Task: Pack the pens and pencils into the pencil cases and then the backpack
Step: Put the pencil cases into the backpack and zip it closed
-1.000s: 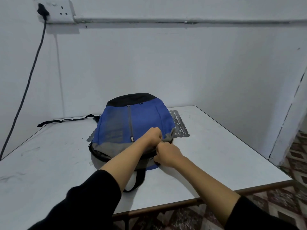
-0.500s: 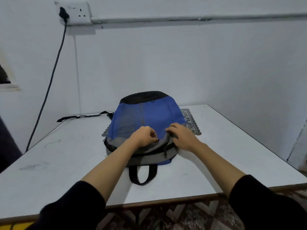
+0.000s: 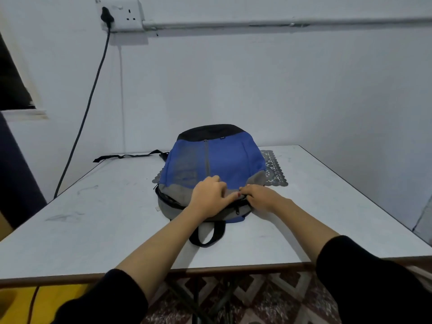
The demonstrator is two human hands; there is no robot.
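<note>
A blue, grey and black backpack (image 3: pixel 217 160) lies flat on the white table (image 3: pixel 315 213), its top handle loop toward me. My left hand (image 3: pixel 208 197) rests on the grey top edge with fingers curled on the fabric by the zipper. My right hand (image 3: pixel 261 197) pinches the zipper edge just right of it. The zipper seam gapes dark on the left side. No pens, pencils or pencil cases are visible.
A patterned metal mat (image 3: pixel 273 169) lies under the backpack's right side. A black strap (image 3: pixel 131 156) trails left across the table. A wall socket (image 3: pixel 121 15) with a black cable (image 3: pixel 86 113) sits upper left. Patterned floor lies below the near table edge.
My view has swung left. Both hands shifted along the backpack's top zipper edge; the right hand went from a fist to spread fingers to pinching the seam beside the left hand.
</note>
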